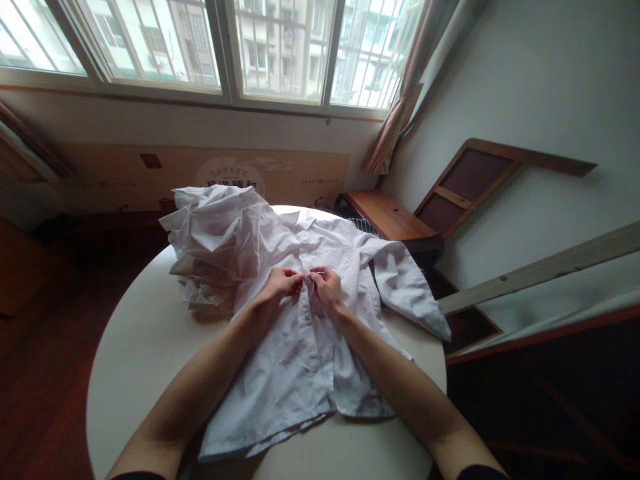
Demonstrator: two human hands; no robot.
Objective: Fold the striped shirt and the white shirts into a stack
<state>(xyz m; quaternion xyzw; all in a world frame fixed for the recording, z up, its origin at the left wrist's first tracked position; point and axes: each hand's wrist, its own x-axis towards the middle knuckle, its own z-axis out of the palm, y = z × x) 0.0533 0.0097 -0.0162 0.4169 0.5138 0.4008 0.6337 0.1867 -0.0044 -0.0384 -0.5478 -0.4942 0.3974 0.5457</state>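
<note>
I have a round, pale table before me, and on it a white shirt [280,373], lightly creased, front up, its hem toward me, one long sleeve stretched to the right edge. Crumpled white cloth [210,233] is heaped against its left side. My left hand [280,285] and right hand [327,288] pinch its front placket, fingers close together.

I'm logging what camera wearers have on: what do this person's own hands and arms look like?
The left hand and right hand are gloveless, five-fingered human hands. The left forearm and right forearm are uncovered; no watch or bracelet shows. Dark, near-black sleeves just show at the bottom.
</note>
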